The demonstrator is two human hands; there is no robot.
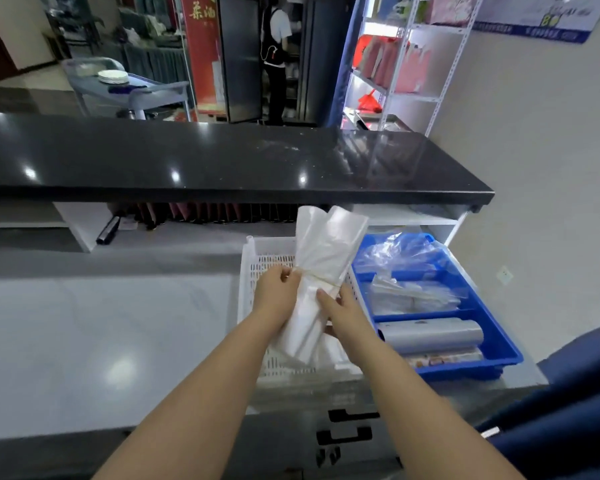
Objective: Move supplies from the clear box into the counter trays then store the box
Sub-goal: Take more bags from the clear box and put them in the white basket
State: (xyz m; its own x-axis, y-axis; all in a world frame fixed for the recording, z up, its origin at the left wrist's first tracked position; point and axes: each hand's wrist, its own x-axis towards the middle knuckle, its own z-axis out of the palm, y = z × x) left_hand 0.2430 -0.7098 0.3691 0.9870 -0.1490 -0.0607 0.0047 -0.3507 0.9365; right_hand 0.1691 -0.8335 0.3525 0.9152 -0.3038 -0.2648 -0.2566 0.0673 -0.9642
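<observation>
Both hands hold a bundle of white plastic bags (323, 258) tied round its middle with a rubber band, raised over the white slotted tray (253, 271). My left hand (278, 289) grips the bundle's left side at the band. My right hand (340, 313) grips its lower right side. To the right stands a blue divided tray (499, 344) with loose clear bags (399, 252) at the back, a packet of clear bags (409, 294) in the middle and a grey roll (430, 336) in front. No clear box is in view.
The trays rest on a grey counter (101, 323) under a raised black glossy ledge (222, 161). A black cylinder (108, 230) lies in the recess below the ledge. A wall is at right; a person stands far behind near a metal shelf (406, 64).
</observation>
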